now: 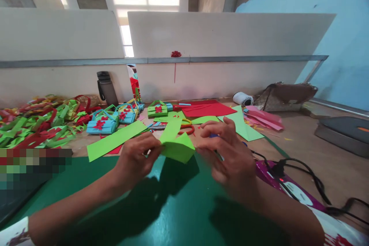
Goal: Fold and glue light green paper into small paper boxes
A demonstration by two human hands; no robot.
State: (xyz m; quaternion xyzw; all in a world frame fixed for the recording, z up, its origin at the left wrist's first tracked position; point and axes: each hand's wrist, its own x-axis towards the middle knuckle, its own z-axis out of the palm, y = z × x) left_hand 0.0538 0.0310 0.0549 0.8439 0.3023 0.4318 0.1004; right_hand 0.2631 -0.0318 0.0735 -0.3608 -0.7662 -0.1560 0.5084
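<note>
A folded light-green paper piece (177,150) is held above the green work mat (173,207), with one flap standing up at the back. Thumb and fingers of my left hand (137,155) pinch its left edge. At its right corner, the closed fingertips of my right hand (230,153) grip the paper, the other fingers raised and bent. Behind my left hand lies a flat green paper strip (115,140). Scissors with orange and yellow handles (187,127) lie just beyond the folded piece, partly covered by it.
Small blue paper bags (101,123) and a green one (157,110) with red bows stand behind. A colourful paper heap (37,123) and a bottle (106,88) are left. Red sheets (207,108), a purple power strip (291,186) with cables and a handbag (285,97) are right.
</note>
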